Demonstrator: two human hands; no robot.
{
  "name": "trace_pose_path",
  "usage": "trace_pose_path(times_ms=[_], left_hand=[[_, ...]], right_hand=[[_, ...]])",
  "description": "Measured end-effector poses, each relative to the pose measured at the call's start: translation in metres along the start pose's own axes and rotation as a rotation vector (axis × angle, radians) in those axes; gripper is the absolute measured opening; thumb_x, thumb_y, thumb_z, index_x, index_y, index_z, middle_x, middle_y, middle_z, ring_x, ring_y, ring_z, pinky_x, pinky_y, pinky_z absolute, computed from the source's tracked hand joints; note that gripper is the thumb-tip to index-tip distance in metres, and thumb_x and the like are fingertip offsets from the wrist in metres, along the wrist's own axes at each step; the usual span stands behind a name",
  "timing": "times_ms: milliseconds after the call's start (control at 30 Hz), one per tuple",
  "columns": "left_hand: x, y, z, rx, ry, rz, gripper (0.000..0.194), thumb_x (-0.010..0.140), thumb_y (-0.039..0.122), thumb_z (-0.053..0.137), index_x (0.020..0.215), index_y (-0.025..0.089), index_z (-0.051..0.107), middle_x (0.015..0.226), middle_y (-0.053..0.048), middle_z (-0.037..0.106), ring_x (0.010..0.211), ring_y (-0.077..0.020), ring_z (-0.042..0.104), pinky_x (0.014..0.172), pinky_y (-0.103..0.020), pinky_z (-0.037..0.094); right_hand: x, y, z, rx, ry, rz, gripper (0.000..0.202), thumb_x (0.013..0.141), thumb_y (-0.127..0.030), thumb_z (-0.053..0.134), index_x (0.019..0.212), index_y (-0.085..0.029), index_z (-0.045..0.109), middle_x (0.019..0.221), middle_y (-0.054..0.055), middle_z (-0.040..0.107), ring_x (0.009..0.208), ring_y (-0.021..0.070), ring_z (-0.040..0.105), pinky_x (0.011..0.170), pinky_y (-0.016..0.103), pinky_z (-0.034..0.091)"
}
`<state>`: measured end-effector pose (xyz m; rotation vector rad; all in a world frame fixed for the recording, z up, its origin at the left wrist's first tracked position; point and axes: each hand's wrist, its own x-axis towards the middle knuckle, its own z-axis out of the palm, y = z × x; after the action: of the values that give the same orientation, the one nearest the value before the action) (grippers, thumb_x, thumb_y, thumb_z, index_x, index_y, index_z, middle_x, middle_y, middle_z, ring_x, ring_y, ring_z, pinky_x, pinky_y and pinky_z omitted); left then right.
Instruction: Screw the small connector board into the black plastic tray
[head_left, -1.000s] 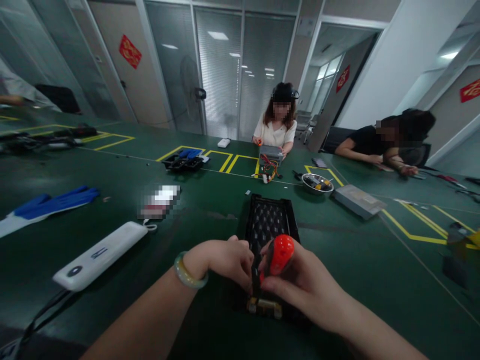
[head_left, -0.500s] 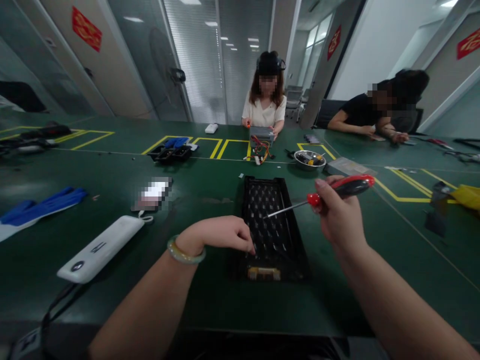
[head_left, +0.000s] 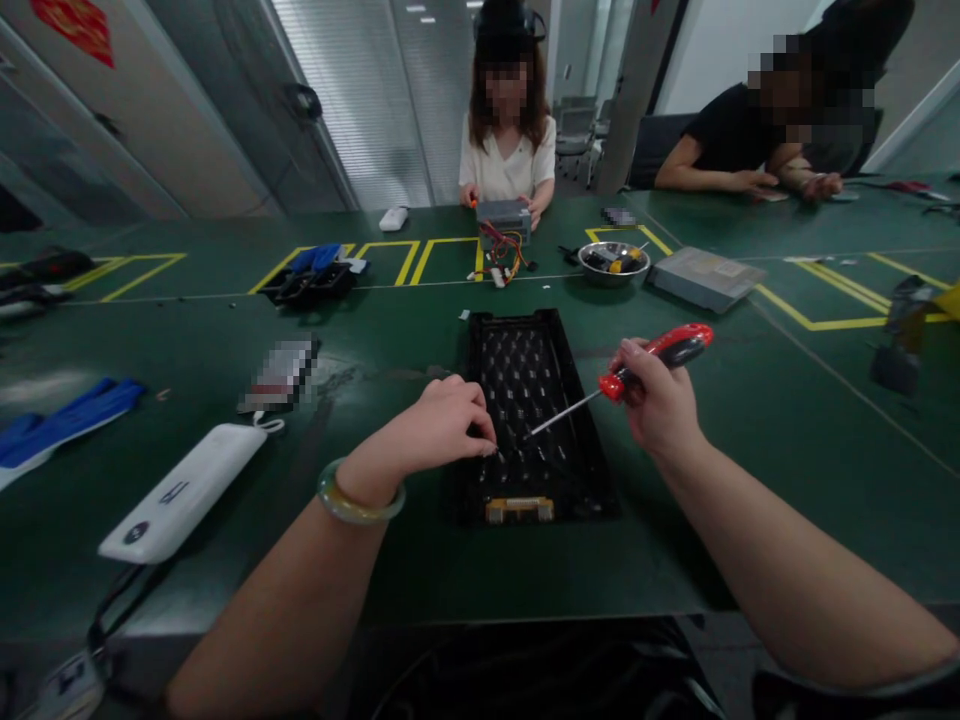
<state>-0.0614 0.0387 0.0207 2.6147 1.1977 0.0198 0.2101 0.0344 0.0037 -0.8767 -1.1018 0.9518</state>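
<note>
On the green table in front of me lies a long black plastic panel (head_left: 517,375), like a shallow frame with a mesh of holes. A small yellowish circuit board with metal connectors (head_left: 519,509) sits at its near end. My right hand (head_left: 661,400) is closed round the red and black handle of a screwdriver (head_left: 679,347); its shaft slants down to the left, the tip over the panel's mesh. My left hand (head_left: 450,425) hangs over the panel's left edge, thumb and fingers bent together. Anything in that pinch is too small to make out.
At left are a white power bank (head_left: 184,490), a phone (head_left: 283,372) and a blue glove (head_left: 71,415). Farther back stand a metal bowl of parts (head_left: 613,265), a grey metal box (head_left: 705,278) and black trays (head_left: 307,285). Across the table, a person holds a power supply (head_left: 502,215); another leans at right.
My view has tipped downward. Over the panel, my left hand has shifted slightly toward its far end. The screwdriver stays in my right hand, its tip still above the mesh.
</note>
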Motion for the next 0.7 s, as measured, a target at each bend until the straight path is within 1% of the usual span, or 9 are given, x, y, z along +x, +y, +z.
trace_pose_path(times_ms=[67, 133, 200, 267, 400, 467, 600, 700], left_hand=[[0.002, 0.002, 0.003, -0.014, -0.029, 0.002, 0.017, 0.085, 0.043, 0.068, 0.086, 0.031, 0.079, 0.102, -0.003, 0.061, 0.100, -0.0229, 0.048, 0.089, -0.036, 0.029], [0.004, 0.003, 0.004, -0.025, -0.052, 0.006, 0.018, 0.086, 0.043, 0.066, 0.086, 0.029, 0.078, 0.103, -0.003, 0.061, 0.101, -0.0229, 0.048, 0.089, -0.036, 0.029], [0.006, 0.004, 0.005, -0.027, -0.064, 0.011, 0.019, 0.087, 0.042, 0.065, 0.087, 0.028, 0.078, 0.105, -0.003, 0.061, 0.102, -0.0230, 0.048, 0.090, -0.036, 0.029], [0.007, 0.005, 0.005, -0.028, -0.066, 0.010, 0.018, 0.088, 0.041, 0.064, 0.089, 0.028, 0.077, 0.107, -0.002, 0.062, 0.104, -0.0232, 0.048, 0.091, -0.037, 0.028], [0.007, 0.005, 0.005, -0.024, -0.096, -0.017, 0.019, 0.088, 0.041, 0.064, 0.089, 0.027, 0.076, 0.108, -0.002, 0.062, 0.105, -0.0242, 0.049, 0.090, -0.038, 0.028], [0.006, 0.004, 0.004, -0.019, -0.119, -0.024, 0.020, 0.089, 0.041, 0.063, 0.089, 0.026, 0.076, 0.108, -0.003, 0.062, 0.106, -0.0249, 0.048, 0.091, -0.039, 0.028], [0.006, 0.011, 0.000, -0.078, -0.094, -0.001, 0.022, 0.091, 0.042, 0.061, 0.090, 0.025, 0.075, 0.111, -0.003, 0.061, 0.109, -0.0245, 0.048, 0.096, -0.040, 0.028], [0.007, 0.027, 0.000, -0.202, -0.085, 0.064, 0.023, 0.092, 0.046, 0.061, 0.096, 0.028, 0.075, 0.115, -0.002, 0.060, 0.111, -0.0234, 0.047, 0.099, -0.040, 0.029]], right_hand=[[-0.005, -0.006, 0.000, -0.033, -0.107, -0.036, 0.030, 0.080, -0.042, 0.073, 0.067, -0.018, 0.061, 0.061, -0.003, 0.055, 0.051, 0.0089, 0.049, 0.044, 0.022, 0.037], [-0.011, -0.013, 0.002, -0.105, -0.226, -0.072, 0.027, 0.081, -0.037, 0.074, 0.065, -0.018, 0.062, 0.061, -0.002, 0.057, 0.054, 0.0098, 0.051, 0.049, 0.024, 0.039], [-0.015, -0.017, 0.003, -0.174, -0.296, -0.111, 0.026, 0.082, -0.035, 0.073, 0.065, -0.018, 0.062, 0.061, -0.002, 0.058, 0.056, 0.0103, 0.052, 0.052, 0.025, 0.040], [-0.017, -0.019, 0.004, -0.192, -0.289, -0.144, 0.026, 0.084, -0.034, 0.072, 0.065, -0.019, 0.062, 0.062, -0.002, 0.058, 0.057, 0.0103, 0.052, 0.054, 0.025, 0.041], [-0.013, -0.015, 0.001, -0.104, -0.137, -0.194, 0.025, 0.083, -0.038, 0.072, 0.068, -0.021, 0.062, 0.062, -0.003, 0.056, 0.056, 0.0103, 0.051, 0.053, 0.026, 0.041], [-0.011, -0.013, -0.001, -0.122, -0.098, -0.202, 0.025, 0.085, -0.038, 0.070, 0.068, -0.021, 0.061, 0.063, -0.003, 0.056, 0.057, 0.0108, 0.051, 0.054, 0.026, 0.041], [-0.013, -0.013, -0.002, -0.308, -0.128, -0.242, 0.023, 0.085, -0.033, 0.070, 0.068, -0.021, 0.060, 0.063, -0.003, 0.056, 0.058, 0.0112, 0.051, 0.055, 0.027, 0.040], [-0.016, -0.017, -0.002, -0.472, -0.147, -0.331, 0.021, 0.084, -0.028, 0.070, 0.068, -0.021, 0.059, 0.061, -0.003, 0.054, 0.057, 0.0114, 0.050, 0.054, 0.028, 0.039]])
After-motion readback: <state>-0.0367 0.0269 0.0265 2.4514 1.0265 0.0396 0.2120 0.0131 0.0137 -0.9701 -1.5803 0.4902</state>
